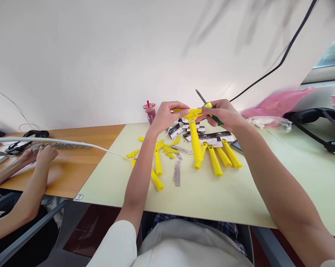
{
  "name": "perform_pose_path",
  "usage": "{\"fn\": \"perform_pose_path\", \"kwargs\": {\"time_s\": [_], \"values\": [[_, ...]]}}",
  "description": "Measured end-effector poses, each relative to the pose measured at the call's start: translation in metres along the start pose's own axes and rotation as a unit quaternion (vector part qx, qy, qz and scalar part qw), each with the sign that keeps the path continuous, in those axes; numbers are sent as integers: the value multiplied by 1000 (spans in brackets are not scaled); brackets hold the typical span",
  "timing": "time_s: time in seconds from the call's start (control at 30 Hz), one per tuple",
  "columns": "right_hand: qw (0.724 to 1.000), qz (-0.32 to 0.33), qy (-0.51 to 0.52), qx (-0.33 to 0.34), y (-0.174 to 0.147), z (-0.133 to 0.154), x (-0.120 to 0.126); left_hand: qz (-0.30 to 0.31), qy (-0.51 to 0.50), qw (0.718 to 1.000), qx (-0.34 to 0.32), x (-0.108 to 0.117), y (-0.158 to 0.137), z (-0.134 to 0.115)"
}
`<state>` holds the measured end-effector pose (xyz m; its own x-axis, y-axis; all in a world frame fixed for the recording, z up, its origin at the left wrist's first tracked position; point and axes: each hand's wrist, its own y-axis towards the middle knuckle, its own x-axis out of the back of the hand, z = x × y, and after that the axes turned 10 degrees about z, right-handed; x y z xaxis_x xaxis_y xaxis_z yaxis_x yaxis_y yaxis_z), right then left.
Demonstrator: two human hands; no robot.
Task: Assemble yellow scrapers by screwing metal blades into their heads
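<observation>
Above the table I hold up a yellow scraper [194, 139], its wide head at the top and its handle hanging down. My left hand [170, 114] pinches the left end of the head. My right hand [223, 113] is closed around a screwdriver [209, 105] with a yellow and green handle, its metal shaft pointing up and left. Fingers of that hand also meet the right end of the scraper head. Below lie several yellow handles [215, 161], a heap of yellow head pieces [169, 150] and flat metal blades [178, 173].
Black-and-white printed cards [209, 139] lie behind the handles, near a phone-like device [236, 146]. A drink cup [150, 112] stands by the wall. At right are pink plastic [275, 104] and a black headset [320, 128]. A white cable [81, 144] crosses left, where another person's hands [46, 154] work.
</observation>
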<state>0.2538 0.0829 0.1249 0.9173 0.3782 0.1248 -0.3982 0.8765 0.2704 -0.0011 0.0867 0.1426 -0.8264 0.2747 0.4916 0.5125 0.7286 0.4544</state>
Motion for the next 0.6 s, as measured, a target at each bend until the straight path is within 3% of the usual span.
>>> {"fn": "perform_pose_path", "kwargs": {"time_s": [0.3,0.6], "values": [[1000,8,14,13,-4,6,-2,-36,3,999,-12,-2,1,6],[1000,-5,25,19,0,3,-4,-16,-46,999,1,-5,2,10]]}}
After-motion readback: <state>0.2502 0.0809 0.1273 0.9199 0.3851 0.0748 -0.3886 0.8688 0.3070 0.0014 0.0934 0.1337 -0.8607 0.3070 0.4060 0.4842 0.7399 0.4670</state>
